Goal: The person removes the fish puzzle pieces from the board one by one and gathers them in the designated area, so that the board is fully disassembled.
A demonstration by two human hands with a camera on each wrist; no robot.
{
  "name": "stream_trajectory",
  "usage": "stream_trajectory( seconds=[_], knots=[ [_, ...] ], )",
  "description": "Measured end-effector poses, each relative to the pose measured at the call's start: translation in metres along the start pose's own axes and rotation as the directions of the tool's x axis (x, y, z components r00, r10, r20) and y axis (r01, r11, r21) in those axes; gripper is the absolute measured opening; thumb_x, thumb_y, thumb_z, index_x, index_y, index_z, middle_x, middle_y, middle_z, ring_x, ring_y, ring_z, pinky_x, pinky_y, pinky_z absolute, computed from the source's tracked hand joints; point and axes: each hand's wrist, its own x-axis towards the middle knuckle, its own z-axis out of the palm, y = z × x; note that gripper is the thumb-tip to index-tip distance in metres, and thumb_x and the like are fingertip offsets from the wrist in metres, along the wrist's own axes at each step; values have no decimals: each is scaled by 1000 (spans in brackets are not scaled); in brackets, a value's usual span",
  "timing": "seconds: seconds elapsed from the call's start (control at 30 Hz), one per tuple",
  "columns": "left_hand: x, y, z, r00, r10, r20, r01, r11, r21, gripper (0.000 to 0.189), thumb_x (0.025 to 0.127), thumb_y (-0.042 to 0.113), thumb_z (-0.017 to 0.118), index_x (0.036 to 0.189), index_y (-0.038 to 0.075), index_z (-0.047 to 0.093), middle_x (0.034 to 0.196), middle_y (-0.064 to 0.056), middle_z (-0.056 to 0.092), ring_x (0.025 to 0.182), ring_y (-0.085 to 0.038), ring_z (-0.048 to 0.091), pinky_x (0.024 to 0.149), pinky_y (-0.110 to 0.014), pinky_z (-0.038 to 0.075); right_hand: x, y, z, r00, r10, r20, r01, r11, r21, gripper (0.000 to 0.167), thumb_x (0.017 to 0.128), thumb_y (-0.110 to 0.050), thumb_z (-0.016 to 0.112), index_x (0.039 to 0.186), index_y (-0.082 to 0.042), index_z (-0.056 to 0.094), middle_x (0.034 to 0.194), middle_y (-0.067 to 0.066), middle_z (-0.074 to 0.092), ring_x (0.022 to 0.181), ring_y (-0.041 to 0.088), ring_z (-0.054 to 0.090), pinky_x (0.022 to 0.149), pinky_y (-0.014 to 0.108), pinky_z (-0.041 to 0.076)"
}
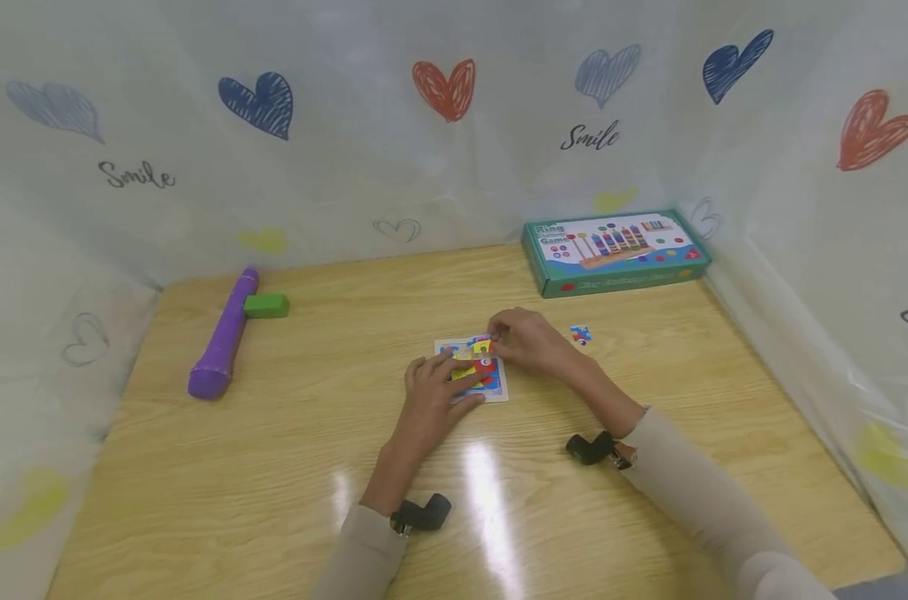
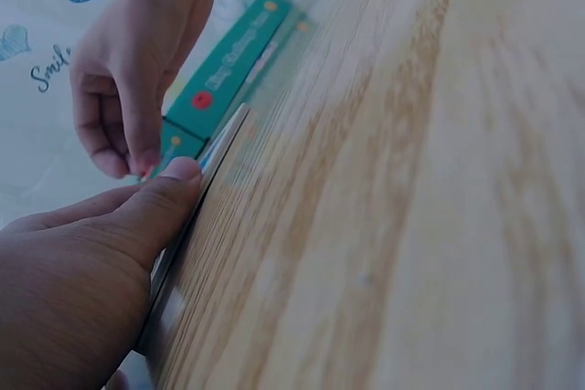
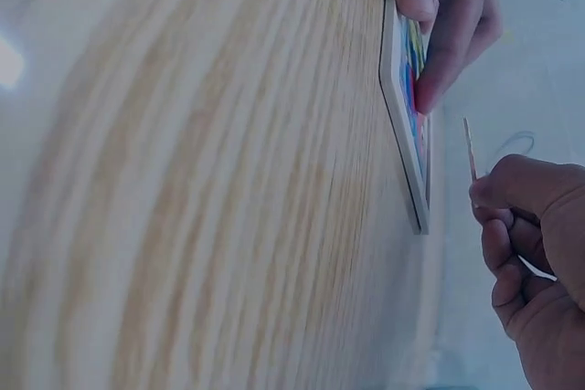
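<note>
A small square jigsaw puzzle board (image 1: 502, 393) with a light rim and a picture in blue, yellow and red lies on the table. My left hand (image 1: 427, 404) rests on its left part, fingers spread over the picture and covering some of it. The thumb lies along the near edge. Above the board's far right side, my right hand (image 1: 532, 343) pinches a thin puzzle piece (image 3: 471, 148) between thumb and fingers. In the right wrist view this piece stands edge-on, apart from the board. Another puzzle piece (image 1: 581, 334), blue and red, lies to the right.
A green ring game box (image 1: 619, 250) stands at the back right of the wooden table (image 1: 311, 467). On the left lies a purple hammer-like toy (image 1: 227, 337) against a green block (image 1: 266, 306). Pale curtains (image 1: 349, 150) printed with hearts surround the table's back and sides.
</note>
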Motion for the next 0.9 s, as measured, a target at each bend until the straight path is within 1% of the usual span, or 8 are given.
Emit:
stream_trajectory(
  seconds=[0.2, 0.53, 0.6, 0.83, 0.9],
  knots=[
    [0, -1, 0, 1000, 5, -5, -5, 1000, 12, 37, 92, 41, 70, 126, 27, 71, 133, 2, 61, 141, -33, 38, 111, -58, 20, -6, 4, -6, 1000, -3, -25, 3, 1000, 10, 14, 87, -5, 73, 100, -6, 69, 99, 4, 68, 94, 21, 63, 85, 36, 53],
    [-1, -1, 0, 999, 22, -31, -22, 1000, -15, 36, 91, 39, 72, 125, 26, 73, 129, 0, 63, 139, -34, 40, 110, -61, 21, -17, 12, -17, 998, -19, -60, 18, 1000, -11, 15, 86, -2, 73, 99, -5, 69, 96, 5, 69, 90, 21, 62, 82, 35, 53],
    [-1, 0, 0, 999, 17, -28, -17, 1000, -18, 36, 92, 39, 72, 125, 26, 73, 129, 0, 63, 139, -34, 40, 110, -60, 20, -19, 14, -19, 998, -15, -65, 14, 1000, -17, 14, 86, -2, 73, 99, -5, 69, 95, 4, 68, 89, 21, 62, 82, 35, 53],
    [-1, 1, -1, 1000, -25, 13, 25, 1000, -4, 37, 93, 41, 69, 128, 29, 70, 133, 2, 61, 143, -31, 35, 112, -57, 17, -26, 19, -24, 997, 9, -70, -10, 1000, -16, 14, 86, -2, 73, 100, -4, 69, 95, 6, 68, 90, 22, 62, 82, 37, 53],
    [-1, 1, -1, 1000, -23, 10, 23, 1000, -3, 37, 93, 42, 69, 128, 30, 70, 133, 2, 61, 143, -31, 35, 112, -57, 18, -27, 21, -26, 997, 18, -71, -19, 1000, -16, 15, 86, -2, 73, 100, -4, 69, 96, 6, 68, 90, 22, 62, 82, 37, 53]
  ],
)
